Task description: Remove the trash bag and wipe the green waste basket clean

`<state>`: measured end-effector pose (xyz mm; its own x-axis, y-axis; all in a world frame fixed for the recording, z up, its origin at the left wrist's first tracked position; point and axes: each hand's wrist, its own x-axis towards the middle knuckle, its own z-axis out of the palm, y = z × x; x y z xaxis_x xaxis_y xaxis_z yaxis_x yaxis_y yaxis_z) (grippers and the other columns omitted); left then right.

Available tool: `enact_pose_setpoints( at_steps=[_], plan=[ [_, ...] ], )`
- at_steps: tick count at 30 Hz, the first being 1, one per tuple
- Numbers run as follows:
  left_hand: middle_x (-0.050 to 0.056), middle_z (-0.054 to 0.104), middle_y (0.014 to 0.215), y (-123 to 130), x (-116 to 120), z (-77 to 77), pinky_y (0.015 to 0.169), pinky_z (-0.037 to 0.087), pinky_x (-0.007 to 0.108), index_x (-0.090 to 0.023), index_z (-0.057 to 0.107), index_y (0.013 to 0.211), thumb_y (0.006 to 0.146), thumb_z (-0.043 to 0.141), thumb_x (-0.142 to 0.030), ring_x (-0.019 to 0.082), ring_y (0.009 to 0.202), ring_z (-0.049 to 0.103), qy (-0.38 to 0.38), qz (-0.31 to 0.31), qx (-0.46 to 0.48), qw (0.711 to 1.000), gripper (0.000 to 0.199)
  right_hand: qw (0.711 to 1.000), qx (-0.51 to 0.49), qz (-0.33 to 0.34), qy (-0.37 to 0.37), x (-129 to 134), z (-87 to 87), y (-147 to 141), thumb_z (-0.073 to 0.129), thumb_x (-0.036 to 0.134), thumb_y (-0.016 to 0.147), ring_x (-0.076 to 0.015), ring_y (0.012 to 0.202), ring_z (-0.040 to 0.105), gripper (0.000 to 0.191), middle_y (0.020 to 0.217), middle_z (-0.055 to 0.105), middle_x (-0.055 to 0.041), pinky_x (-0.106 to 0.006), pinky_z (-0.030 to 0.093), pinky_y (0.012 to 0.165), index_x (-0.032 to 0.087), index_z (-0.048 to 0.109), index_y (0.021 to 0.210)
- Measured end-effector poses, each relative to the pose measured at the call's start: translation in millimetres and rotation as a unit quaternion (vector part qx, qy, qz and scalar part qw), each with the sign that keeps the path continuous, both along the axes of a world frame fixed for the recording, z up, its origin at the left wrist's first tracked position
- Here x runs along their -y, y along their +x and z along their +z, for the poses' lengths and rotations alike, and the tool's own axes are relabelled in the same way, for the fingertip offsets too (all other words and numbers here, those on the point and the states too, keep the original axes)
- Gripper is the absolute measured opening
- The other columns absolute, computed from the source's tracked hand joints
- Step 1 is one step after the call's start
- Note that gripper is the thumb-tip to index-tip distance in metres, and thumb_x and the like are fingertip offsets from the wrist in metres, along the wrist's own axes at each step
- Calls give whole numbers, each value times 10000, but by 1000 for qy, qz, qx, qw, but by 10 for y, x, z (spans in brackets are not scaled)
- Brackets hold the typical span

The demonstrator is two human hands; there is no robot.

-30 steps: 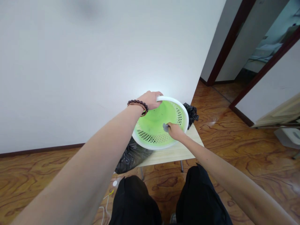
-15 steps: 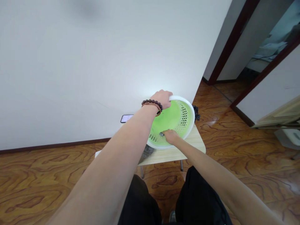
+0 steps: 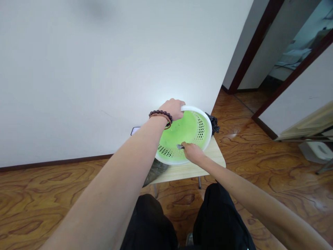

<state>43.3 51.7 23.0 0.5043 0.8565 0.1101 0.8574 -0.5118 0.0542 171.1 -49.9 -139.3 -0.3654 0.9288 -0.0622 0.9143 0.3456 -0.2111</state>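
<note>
A round plastic basket (image 3: 205, 146), light green inside with a white rim and rows of holes in its wall, leans tilted on a small pale wooden table. My left hand (image 3: 173, 107), with a beaded bracelet at the wrist, is closed on the basket's upper rim. Inside the basket, near its lower wall, my right hand (image 3: 193, 151) grips a small dark tool with a grey tip (image 3: 180, 147). What kind of tool it is I cannot make out. Dark specks show on the green bottom. My left forearm hides the basket's left side.
The table (image 3: 186, 172) stands against a white wall. A phone (image 3: 135, 130) lies on it, partly behind my left arm. A black plastic bag (image 3: 214, 124) sits right of the basket, a dark translucent bag (image 3: 156, 170) below left. A white stool (image 3: 317, 151) stands far right.
My right hand has shifted slightly within the basket, and more of the grey-tipped tool shows. The left hand keeps its hold on the rim. The view has shifted a little.
</note>
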Motion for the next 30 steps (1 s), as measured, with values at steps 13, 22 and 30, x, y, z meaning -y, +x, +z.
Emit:
enact_pose_setpoints(
  at_steps=[13,22,30],
  plan=[
    [74,629,832,-14,-20,-28,653,423,317,-235,645,999,737,484,-277,202,743,580,-19,7,18,1000,311,998,-47,18,-49,-274,-433,-276,355,38,808,-202,1020,580,474,1126,634,-109,-313,407,894,179,563,1211],
    [66,642,817,-14,-5,-28,652,424,317,-259,648,1007,720,483,-263,205,729,583,-9,3,22,1000,332,987,-113,107,-38,460,-198,59,338,28,808,-166,1014,568,441,1123,631,-65,-260,400,899,167,569,1156],
    [71,667,849,-28,64,-3,675,431,319,-263,655,1029,695,487,-232,211,758,594,-9,-2,3,1000,375,988,-93,102,-69,430,-153,-13,353,28,801,-164,1068,548,470,1171,614,-70,-266,375,937,174,552,1201]
  ],
)
